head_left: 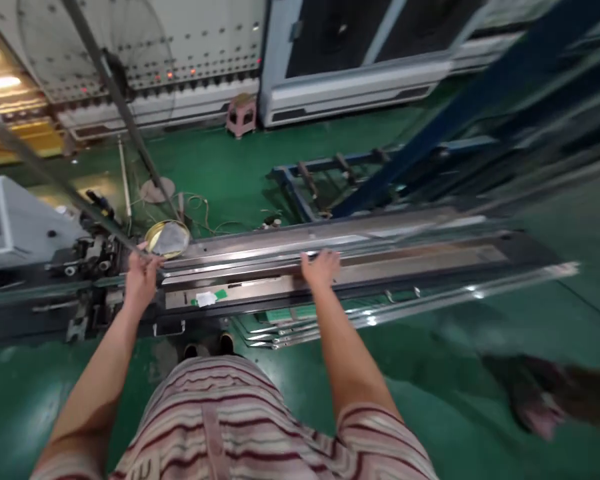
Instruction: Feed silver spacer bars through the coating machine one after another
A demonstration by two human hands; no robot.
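Long metal strips (230,268) lie lengthwise along a narrow dark workbench (260,303) in front of me. My left hand (141,283) is at their left end, beside the machine, its fingers bent and closed on the end of a metal strip. Farther right, my right hand (321,268) rests over the strips, thumb and fingers apart. Just beyond my left hand sits a round yellow-rimmed tin (167,239) with something grey in it. A white scrap with green tape (207,298) lies on the bench's near side.
A grey-white machine with a screen (23,217) stands at the left. Slanted metal bars (125,110) cross the upper left. Beyond the bench are a blue frame (295,193) and a pink stool (241,115). More strips (380,317) jut out low on the near side. A blurred foot (537,400) shows at right.
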